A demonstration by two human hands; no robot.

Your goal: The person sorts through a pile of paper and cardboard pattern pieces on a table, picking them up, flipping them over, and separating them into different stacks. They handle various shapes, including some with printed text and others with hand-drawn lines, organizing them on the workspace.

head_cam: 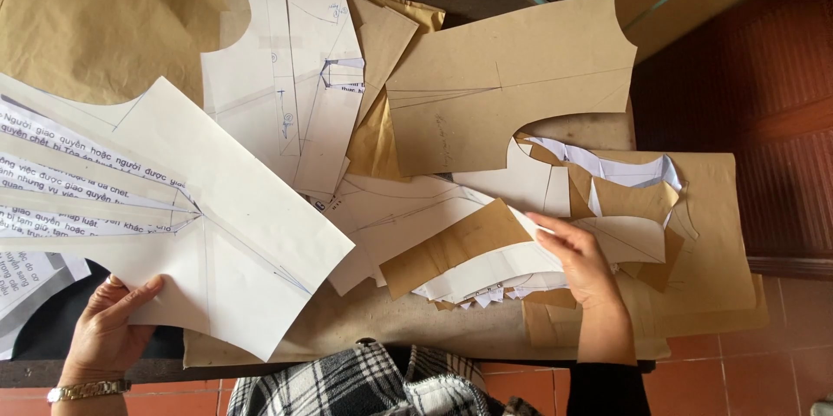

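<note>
My left hand (108, 321) grips the lower left edge of a large white paper pattern piece (217, 234) with pencil lines and slashed, spread strips over printed sheets. It is lifted over the table's left side. My right hand (580, 262) rests flat on a fanned stack of white and brown pattern pieces (473, 260) at the middle right, fingers pressing on the top sheets. A gold watch sits on my left wrist.
More pattern pieces cover the table: a white bodice piece (286, 78) at top centre, a large brown bodice piece (512, 78) at top right, small curved pieces (625, 199) at right, brown paper (95, 17) at top left. Red tiled floor (746, 373) lies at lower right.
</note>
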